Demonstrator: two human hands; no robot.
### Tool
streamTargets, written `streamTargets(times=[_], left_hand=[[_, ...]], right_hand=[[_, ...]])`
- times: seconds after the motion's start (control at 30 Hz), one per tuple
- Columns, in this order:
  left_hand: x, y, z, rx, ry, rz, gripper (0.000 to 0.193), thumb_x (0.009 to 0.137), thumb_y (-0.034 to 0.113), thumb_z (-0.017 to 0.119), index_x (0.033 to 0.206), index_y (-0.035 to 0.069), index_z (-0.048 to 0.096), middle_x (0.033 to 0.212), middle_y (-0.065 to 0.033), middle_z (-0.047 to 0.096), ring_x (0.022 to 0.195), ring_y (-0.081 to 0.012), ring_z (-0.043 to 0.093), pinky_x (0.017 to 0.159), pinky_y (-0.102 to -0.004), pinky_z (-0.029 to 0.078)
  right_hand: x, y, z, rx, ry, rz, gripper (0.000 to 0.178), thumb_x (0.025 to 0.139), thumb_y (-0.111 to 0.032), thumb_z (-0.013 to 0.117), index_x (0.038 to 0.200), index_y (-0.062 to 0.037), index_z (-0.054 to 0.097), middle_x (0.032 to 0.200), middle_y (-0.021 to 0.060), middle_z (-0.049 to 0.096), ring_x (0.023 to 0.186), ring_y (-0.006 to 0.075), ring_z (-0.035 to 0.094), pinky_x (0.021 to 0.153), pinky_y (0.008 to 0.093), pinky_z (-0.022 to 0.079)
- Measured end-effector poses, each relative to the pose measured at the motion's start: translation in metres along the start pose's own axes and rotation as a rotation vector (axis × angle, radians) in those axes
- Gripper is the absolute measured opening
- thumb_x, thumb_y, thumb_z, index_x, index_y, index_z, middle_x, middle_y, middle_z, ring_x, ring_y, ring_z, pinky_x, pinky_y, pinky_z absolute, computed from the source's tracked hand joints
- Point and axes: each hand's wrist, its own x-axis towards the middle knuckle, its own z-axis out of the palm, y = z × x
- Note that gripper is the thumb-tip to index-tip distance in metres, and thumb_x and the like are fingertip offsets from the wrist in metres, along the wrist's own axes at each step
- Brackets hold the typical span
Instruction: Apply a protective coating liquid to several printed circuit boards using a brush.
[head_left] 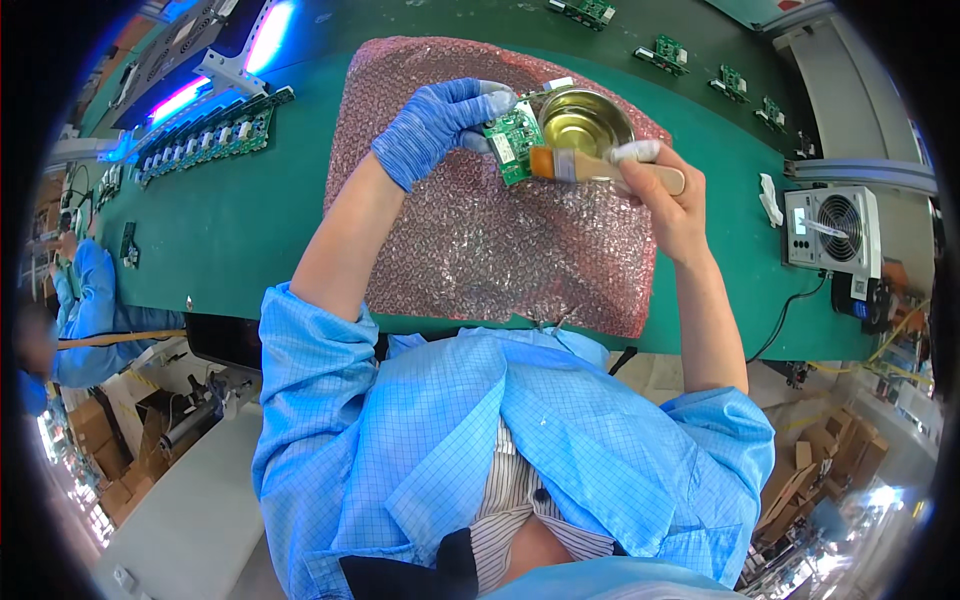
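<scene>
Left hand [432, 125] in a blue glove, closed on a small green circuit board [512, 147] over pink bubble wrap [480, 250] on the green surface [230, 230]; right hand [668, 195] gripped a brush [585, 167], bristles touching the board, beside a round metal tin [585, 122]

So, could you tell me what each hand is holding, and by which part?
The gloved left hand grips a small green circuit board by its left edge; the right hand holds a flat brush by its wooden handle.

Single head-worn fisheye view, looking steeply down from close above the wearer's chest, facing forward over the green bench [250, 220], fingers [480, 105] near upper centre, rim edges bent.
</scene>
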Motion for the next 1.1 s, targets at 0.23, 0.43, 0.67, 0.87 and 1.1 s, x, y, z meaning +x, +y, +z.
streamTargets(times=[0.23, 0.43, 0.67, 0.87, 1.1], left_hand=[[-0.005, 0.011, 0.011, 0.082, 0.015, -0.014, 0.035, 0.074, 0.030, 0.062, 0.099, 0.006, 0.057, 0.082, -0.0025, 0.059, 0.066, -0.0075, 0.056, 0.052, -0.0176, 0.045], [-0.008, 0.008, 0.001, 0.110, 0.015, 0.051, 0.036, 0.073, 0.031, 0.062, 0.099, 0.006, 0.057, 0.085, -0.0021, 0.060, 0.070, -0.0075, 0.057, 0.053, -0.0178, 0.046], [-0.005, 0.011, 0.000, 0.108, -0.030, 0.001, 0.036, 0.074, 0.029, 0.061, 0.101, 0.006, 0.056, 0.087, -0.0030, 0.059, 0.072, -0.0089, 0.058, 0.055, -0.0183, 0.047], [-0.006, 0.009, -0.001, 0.001, 0.038, 0.087, 0.032, 0.074, 0.026, 0.062, 0.098, 0.006, 0.057, 0.084, -0.0039, 0.060, 0.073, -0.0116, 0.058, 0.058, -0.0220, 0.050], [-0.010, 0.004, 0.001, -0.126, 0.124, 0.097, 0.033, 0.073, 0.019, 0.062, 0.101, 0.004, 0.053, 0.091, -0.0066, 0.057, 0.079, -0.0144, 0.058, 0.059, -0.0222, 0.052]], right_hand=[[0.020, 0.000, 0.021, -0.233, 0.040, -0.302, 0.016, 0.081, -0.014, 0.053, 0.090, -0.0011, 0.056, 0.078, 0.0033, 0.057, 0.068, 0.0078, 0.052, 0.060, 0.0215, 0.042], [0.009, -0.009, 0.016, -0.447, -0.172, -0.238, 0.016, 0.080, -0.016, 0.052, 0.087, -0.0022, 0.055, 0.069, 0.0020, 0.056, 0.063, 0.0090, 0.051, 0.057, 0.0227, 0.041], [0.011, -0.002, 0.006, 0.032, 0.104, -0.146, 0.018, 0.079, -0.019, 0.054, 0.087, -0.0034, 0.057, 0.069, -0.0020, 0.054, 0.059, 0.0028, 0.046, 0.051, 0.0162, 0.035], [0.006, 0.010, 0.006, 0.059, 0.028, 0.028, 0.020, 0.079, -0.021, 0.054, 0.088, -0.0030, 0.057, 0.071, -0.0011, 0.055, 0.060, 0.0033, 0.047, 0.052, 0.0168, 0.036], [0.001, 0.020, 0.018, 0.120, 0.211, -0.036, 0.019, 0.079, -0.019, 0.055, 0.087, -0.0018, 0.056, 0.068, 0.0012, 0.055, 0.055, 0.0046, 0.049, 0.047, 0.0168, 0.037]])
